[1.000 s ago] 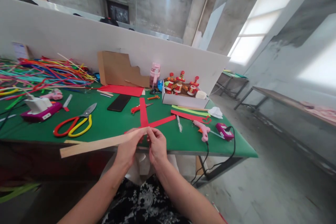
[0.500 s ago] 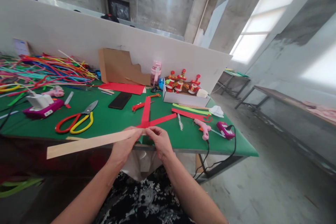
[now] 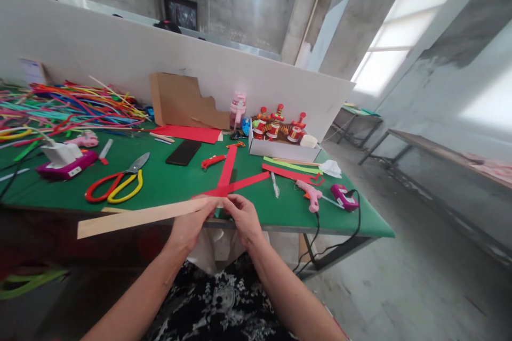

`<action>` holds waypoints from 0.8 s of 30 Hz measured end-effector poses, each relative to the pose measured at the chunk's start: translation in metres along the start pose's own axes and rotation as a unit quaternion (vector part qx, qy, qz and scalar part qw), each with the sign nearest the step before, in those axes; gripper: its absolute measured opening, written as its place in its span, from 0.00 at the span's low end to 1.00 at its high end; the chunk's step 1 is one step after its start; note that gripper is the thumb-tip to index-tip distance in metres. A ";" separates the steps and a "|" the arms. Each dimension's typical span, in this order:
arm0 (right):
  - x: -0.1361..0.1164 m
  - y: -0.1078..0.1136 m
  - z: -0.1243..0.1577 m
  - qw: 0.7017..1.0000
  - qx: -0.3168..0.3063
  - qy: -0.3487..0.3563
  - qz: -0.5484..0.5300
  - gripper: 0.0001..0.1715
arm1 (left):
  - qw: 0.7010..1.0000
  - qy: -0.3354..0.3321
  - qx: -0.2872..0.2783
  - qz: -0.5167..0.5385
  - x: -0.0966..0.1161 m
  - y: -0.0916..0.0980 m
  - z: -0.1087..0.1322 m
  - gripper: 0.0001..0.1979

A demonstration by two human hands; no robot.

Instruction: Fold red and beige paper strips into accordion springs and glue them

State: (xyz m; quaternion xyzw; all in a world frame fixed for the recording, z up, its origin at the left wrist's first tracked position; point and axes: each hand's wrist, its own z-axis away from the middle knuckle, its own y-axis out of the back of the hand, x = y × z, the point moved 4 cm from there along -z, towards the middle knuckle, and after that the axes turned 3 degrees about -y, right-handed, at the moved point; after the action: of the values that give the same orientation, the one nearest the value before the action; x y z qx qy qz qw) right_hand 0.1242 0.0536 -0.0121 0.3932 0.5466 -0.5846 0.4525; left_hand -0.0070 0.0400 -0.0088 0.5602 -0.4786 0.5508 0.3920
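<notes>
My left hand (image 3: 188,228), at the front edge of the table, is closed on a long flat beige strip (image 3: 132,221), whose free end sticks out to the left. The fingers of my right hand (image 3: 245,219) pinch the strip's right end, close to my left fingertips. A red strip (image 3: 228,168) rises from the pinched spot and leans slightly right. Another red strip (image 3: 250,182) runs out to the right from the same spot, crossing the first. My fingers hide how the strips meet.
Scissors (image 3: 132,173) and a black phone (image 3: 183,152) lie to the left, a red cutter (image 3: 214,161) beyond my hands. To the right are a pink glue gun (image 3: 311,194), a purple power block (image 3: 344,198) and a white box (image 3: 280,148) holding small red figures. Colourful pipe cleaners (image 3: 76,106) are heaped at far left.
The upper end of the rising red strip has tipped to the right. The beige strip's free end has shifted slightly right and up. Both hands stay nearly in place.
</notes>
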 end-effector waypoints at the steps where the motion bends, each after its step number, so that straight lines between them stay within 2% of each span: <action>1: 0.000 0.000 0.000 1.000 -0.012 -0.003 0.010 0.14 | 1.000 0.003 -0.003 -0.003 -0.001 0.000 0.000 0.13; 3: -0.001 0.001 0.001 0.999 -0.022 0.005 0.038 0.15 | 1.000 0.011 0.003 0.004 -0.004 0.001 0.001 0.12; 6: -0.002 0.004 -0.001 0.996 -0.004 0.040 0.080 0.14 | 0.998 0.026 0.010 0.049 -0.008 0.000 0.002 0.12; 9: 0.000 0.009 -0.004 0.993 0.017 0.068 0.100 0.11 | 0.993 0.048 -0.015 0.108 -0.013 -0.005 0.003 0.14; 12: 0.003 0.012 -0.006 0.994 0.029 0.068 0.087 0.10 | 0.991 0.053 -0.032 0.122 -0.013 -0.009 0.003 0.15; 17: 0.004 0.011 -0.004 0.996 0.030 0.054 0.066 0.09 | 0.992 0.054 -0.010 0.115 -0.012 -0.011 0.003 0.14; 20: 0.003 0.011 -0.004 0.997 0.017 0.044 0.062 0.10 | 0.992 0.047 -0.006 0.119 -0.010 -0.011 0.003 0.15; 24: 0.004 0.013 -0.007 0.993 -0.034 0.035 0.105 0.14 | 0.993 0.048 0.006 0.110 -0.010 -0.011 0.002 0.15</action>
State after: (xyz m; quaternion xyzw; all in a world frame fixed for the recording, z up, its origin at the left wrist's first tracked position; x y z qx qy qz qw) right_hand 0.1347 0.0602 -0.0205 0.4528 0.5375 -0.5012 0.5048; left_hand 0.0047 0.0413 -0.0183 0.4793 -0.5144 0.6201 0.3480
